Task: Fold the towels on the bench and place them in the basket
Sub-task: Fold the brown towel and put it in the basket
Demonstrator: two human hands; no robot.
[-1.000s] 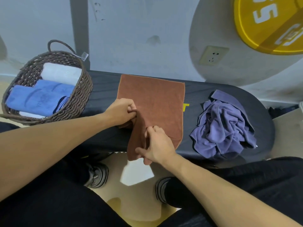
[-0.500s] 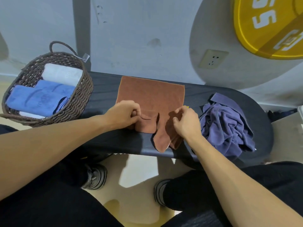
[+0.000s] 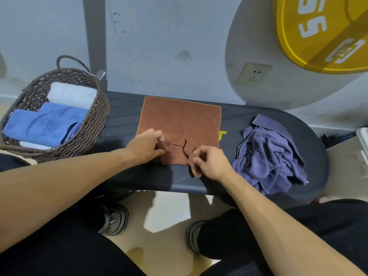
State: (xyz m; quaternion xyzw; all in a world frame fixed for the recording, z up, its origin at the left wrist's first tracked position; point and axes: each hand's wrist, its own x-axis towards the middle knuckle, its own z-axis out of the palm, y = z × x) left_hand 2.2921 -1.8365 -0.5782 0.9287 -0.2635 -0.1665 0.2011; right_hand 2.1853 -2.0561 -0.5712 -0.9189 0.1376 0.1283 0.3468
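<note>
Left hand (image 3: 147,145) and right hand (image 3: 209,161) each pinch the brown towel's (image 3: 180,120) near corners on the surface (image 3: 123,116); fingertips hidden by cloth.

Black bench (image 3: 127,108): basket (image 3: 93,124), brown towel (image 3: 179,118), purple towel (image 3: 266,156).

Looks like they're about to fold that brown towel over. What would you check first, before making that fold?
1. Both hands grip the near edge: ok. The left hand and right hand each pinch the brown towel.
2. Far half lies flat on the bench: ok.
3. Near edge straight: not ok, it is bunched and wavy between the hands.
4. Room to fold: ok, the purple towel lies apart, to the right.
5. Space in the basket: cannot tell; blue and white towels already lie in it.
</note>
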